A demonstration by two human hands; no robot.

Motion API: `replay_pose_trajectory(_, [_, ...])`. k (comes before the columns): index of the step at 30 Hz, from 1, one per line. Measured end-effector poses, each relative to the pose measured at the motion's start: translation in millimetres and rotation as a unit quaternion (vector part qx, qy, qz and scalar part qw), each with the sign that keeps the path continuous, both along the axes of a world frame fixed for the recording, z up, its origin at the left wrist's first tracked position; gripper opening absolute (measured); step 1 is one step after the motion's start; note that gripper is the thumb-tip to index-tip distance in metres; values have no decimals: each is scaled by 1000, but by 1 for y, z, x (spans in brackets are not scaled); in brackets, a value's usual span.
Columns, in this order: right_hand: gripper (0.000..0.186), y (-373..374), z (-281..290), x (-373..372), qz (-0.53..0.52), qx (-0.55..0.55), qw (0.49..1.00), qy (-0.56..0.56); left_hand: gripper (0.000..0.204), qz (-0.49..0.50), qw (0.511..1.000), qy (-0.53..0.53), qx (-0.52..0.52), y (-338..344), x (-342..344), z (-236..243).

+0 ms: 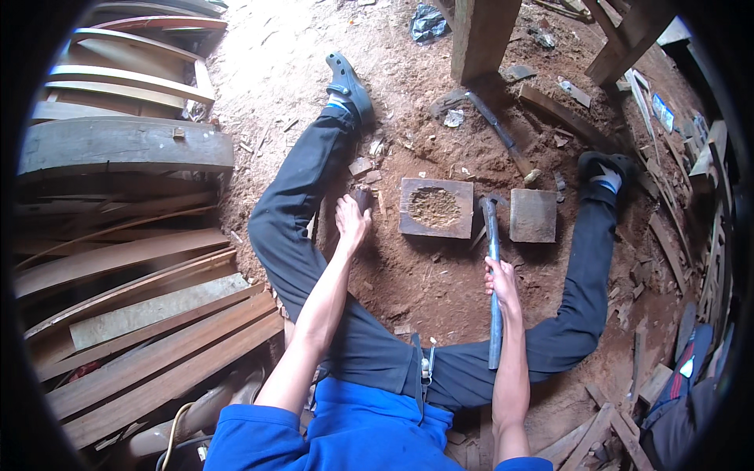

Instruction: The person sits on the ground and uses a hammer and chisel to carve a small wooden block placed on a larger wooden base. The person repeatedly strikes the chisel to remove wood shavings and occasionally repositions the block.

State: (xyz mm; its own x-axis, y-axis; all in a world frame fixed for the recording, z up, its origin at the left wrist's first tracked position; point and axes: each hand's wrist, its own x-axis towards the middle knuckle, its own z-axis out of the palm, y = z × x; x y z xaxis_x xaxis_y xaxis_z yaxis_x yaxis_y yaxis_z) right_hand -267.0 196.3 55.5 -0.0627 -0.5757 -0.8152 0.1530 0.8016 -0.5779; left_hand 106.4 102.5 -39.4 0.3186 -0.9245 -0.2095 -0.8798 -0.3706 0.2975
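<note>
My right hand (503,281) is closed round the blue-grey metal handle of a hammer (493,235). The hammer's head points away from me, in the gap between two wooden blocks. The left of these, a wooden block (412,224), has a rough, round hollow cut into its top. To its right lies a smaller, squarish wooden block (534,216) with a flat top. My left hand (353,217) is down by the ground left of the hollowed block, its fingers curled against a small dark brown piece (362,196) that looks like wood; the hand partly hides it.
My outstretched legs (287,212) frame the work spot. A long-handled tool (503,135) lies beyond the blocks. Curved boards (126,145) and planks (165,353) are stacked at left. A thick wooden post (483,39) stands at the far side. Wood scraps (667,243) litter the right.
</note>
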Motion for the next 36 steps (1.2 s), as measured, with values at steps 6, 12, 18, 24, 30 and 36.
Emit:
replay_pose_trajectory(6, [30, 4, -7, -4, 14, -24, 999, -22, 44, -63, 952, 144, -262, -25, -9, 44])
replay_pose_trajectory(12, [30, 3, -7, -4, 9, -19, 1000, -14, 23, -289, 853, 306, -309, -37, -58, 121])
replay_pose_trajectory(18, [30, 6, 1, -3, 13, -18, 1000, -2, 11, 24, 832, 521, -190, -12, -110, 136])
replay_pose_trajectory(24, [32, 3, 37, -2, -1, -22, 999, -45, 5, -66, 825, 478, -295, -30, -114, 116])
replay_pose_trajectory(30, [32, -1, 112, 5, 16, -51, 998, -25, 14, -66, 852, 457, -247, -41, -116, 108])
replay_pose_trajectory(36, [31, -8, 192, 10, 65, -120, 990, 34, 15, -142, 848, 426, -283, -43, -114, 107])
